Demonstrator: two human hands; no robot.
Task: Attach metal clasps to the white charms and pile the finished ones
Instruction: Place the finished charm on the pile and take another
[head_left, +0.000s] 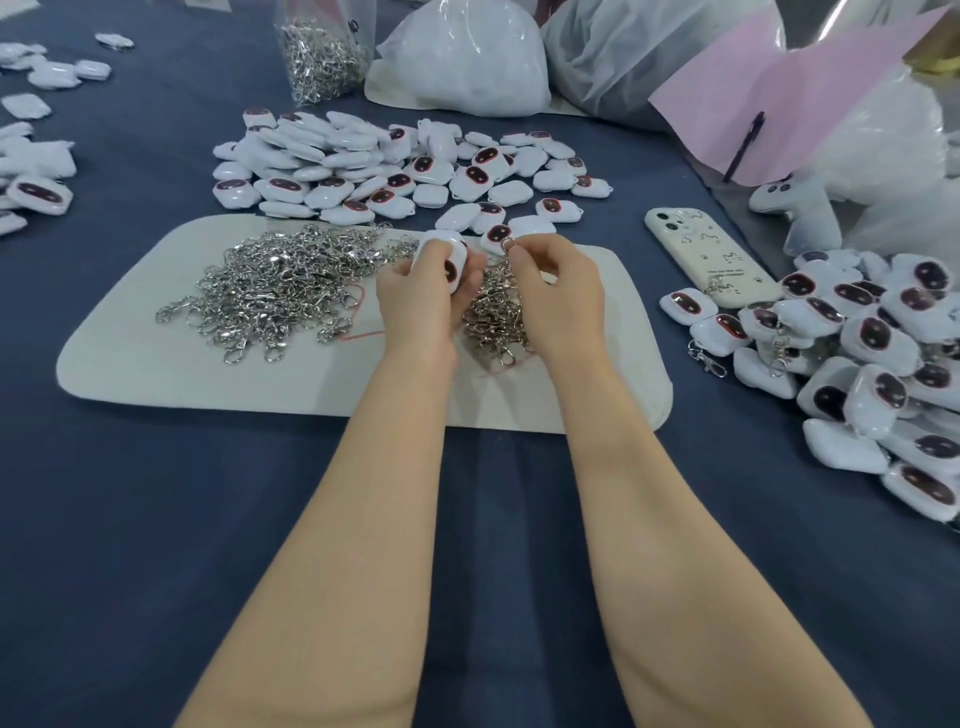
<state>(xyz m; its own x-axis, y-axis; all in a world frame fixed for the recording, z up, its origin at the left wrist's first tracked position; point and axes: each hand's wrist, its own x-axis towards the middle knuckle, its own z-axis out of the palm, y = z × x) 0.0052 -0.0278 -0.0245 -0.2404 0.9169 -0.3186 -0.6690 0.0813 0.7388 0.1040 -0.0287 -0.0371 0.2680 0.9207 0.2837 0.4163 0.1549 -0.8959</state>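
Observation:
My left hand grips a white charm with a dark oval face, held upright over the cream mat. My right hand pinches a metal clasp by its ring, close to the charm's right side. A heap of loose silver clasps lies on the mat to the left, and a smaller heap sits under my hands. Behind the mat spreads a pile of white charms. At the right lies a pile of charms with clasps attached.
A cream phone lies right of the mat. A clear bag of clasps and white plastic bags stand at the back. More charms lie far left. A pink sheet and white plush toy sit at the right.

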